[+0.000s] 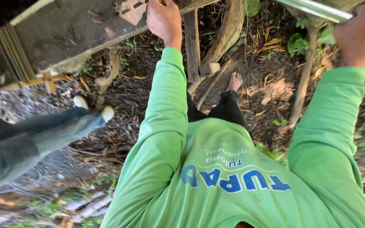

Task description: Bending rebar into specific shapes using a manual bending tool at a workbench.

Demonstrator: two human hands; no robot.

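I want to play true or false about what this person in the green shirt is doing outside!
1. The left hand grips the edge of a grey board. True.
2. The right hand holds a red bucket. False: it grips a shiny metal pipe.
3. The person wears boots. False: the one foot in view, the bare foot, stands on soil.
4. Another person's legs in grey trousers are at the left. True.

Outdoor rural yard: bare brown soil strewn with dry leaves (271,42), rough wooden poles (303,84), weathered grey plank platform (68,29) far left.
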